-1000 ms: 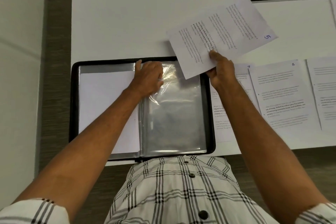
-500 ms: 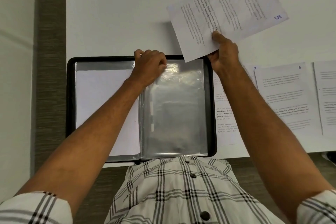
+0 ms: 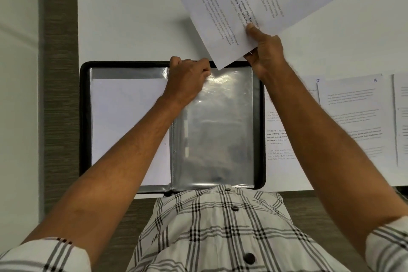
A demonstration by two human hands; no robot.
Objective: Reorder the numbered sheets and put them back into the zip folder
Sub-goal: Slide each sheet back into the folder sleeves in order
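Holding sheet 5 (image 3: 260, 6) in right hand (image 3: 266, 51); left hand (image 3: 187, 79) pinching sleeve (image 3: 218, 126) top

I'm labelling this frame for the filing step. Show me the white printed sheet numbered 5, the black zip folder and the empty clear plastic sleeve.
White printed sheet numbered 5 (image 3: 260, 6): head view, middle of its printed face.
Black zip folder (image 3: 85, 117): head view, left zipped border.
Empty clear plastic sleeve (image 3: 220, 139): head view, centre of the right-hand pocket.
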